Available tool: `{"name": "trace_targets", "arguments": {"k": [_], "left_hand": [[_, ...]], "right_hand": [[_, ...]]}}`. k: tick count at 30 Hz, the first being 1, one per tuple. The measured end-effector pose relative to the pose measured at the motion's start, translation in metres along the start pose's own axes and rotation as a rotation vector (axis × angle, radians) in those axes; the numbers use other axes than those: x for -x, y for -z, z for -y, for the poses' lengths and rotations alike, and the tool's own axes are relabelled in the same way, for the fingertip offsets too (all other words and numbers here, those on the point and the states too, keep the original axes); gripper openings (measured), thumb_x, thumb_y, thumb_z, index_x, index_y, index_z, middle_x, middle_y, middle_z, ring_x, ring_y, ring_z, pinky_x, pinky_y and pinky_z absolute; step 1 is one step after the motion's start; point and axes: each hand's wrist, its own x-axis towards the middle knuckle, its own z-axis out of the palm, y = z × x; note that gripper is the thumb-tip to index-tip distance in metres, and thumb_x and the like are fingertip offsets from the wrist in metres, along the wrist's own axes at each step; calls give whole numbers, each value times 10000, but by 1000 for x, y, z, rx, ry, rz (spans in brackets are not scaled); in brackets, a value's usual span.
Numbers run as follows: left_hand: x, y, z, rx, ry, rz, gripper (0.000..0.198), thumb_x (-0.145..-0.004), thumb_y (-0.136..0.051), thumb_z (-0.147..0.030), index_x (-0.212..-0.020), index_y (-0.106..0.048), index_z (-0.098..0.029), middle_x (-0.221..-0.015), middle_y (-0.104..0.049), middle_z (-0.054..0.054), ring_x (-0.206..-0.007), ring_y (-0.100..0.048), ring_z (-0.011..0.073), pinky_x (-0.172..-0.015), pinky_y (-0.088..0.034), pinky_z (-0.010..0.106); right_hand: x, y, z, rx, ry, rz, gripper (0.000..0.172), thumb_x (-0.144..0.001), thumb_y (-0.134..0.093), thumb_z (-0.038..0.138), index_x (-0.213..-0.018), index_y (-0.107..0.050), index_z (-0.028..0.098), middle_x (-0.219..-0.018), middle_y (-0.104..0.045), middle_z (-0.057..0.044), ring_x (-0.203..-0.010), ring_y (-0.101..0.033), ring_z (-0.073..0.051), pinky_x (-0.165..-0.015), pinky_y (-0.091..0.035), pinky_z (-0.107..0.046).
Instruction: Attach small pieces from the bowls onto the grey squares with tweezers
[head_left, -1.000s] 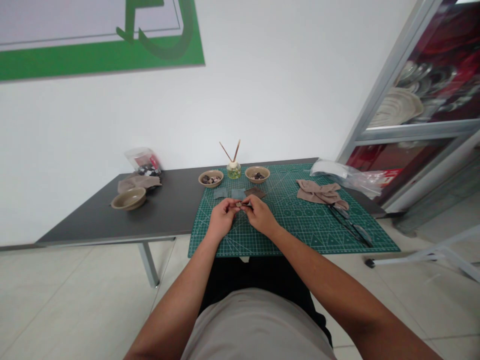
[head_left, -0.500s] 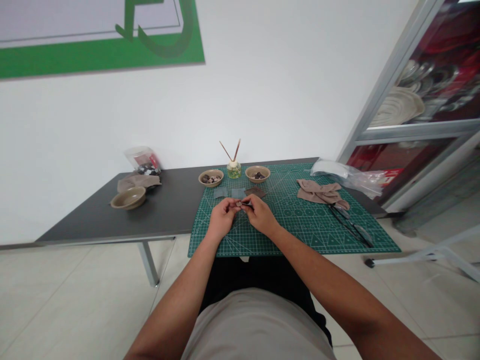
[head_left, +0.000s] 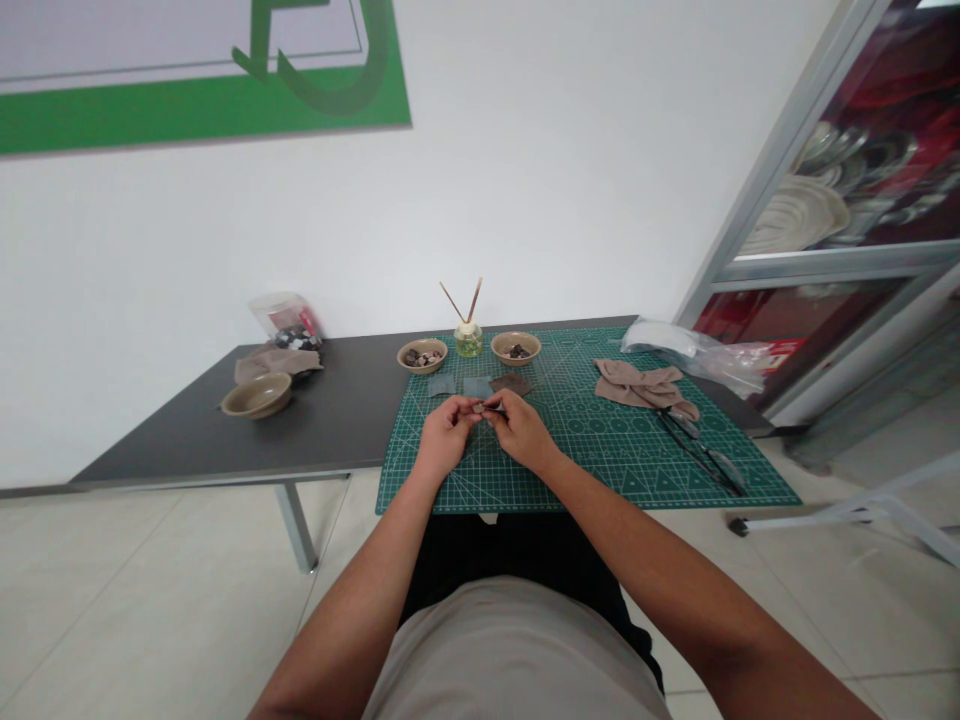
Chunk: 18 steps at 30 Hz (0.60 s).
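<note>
My left hand (head_left: 446, 432) is closed in a pinch over the green cutting mat (head_left: 600, 470). Between its fingertips and those of my right hand (head_left: 519, 428) is a small piece (head_left: 478, 408) too tiny to name surely; it looks like a pebble. My right thumb and fingers pinch a small dark flat piece (head_left: 493, 407), mostly hidden by the fingers. Just beyond the hands lie two grey square pieces (head_left: 442, 386) and a brown one (head_left: 511, 383). Behind these stand two bowls, one on the left (head_left: 409, 364) and one on the right (head_left: 528, 360), holding small stone-like pieces.
A glass diffuser with sticks (head_left: 469, 341) stands between the bowls. To the right are a crumpled brown cloth (head_left: 637, 384), glasses (head_left: 709, 460) and a plastic bag (head_left: 697, 350). Another bowl (head_left: 259, 400), a cloth and a clear container (head_left: 283, 315) sit on the left.
</note>
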Motion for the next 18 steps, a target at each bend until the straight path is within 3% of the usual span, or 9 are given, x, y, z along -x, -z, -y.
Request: {"name": "trace_targets", "arguments": {"k": [18], "left_hand": [[1,0,1,20,10,-3,196,-744,-584,-168,-921,-665,-194,-767,-642,-14,-606,-518,108,-584,-414,223]], "right_hand": [[0,0,0,-2,-30,13,25,-892,-520,201,-893,-542,211,-876,-621,-49,-863,-593,-198,-788,-466,-347]]}}
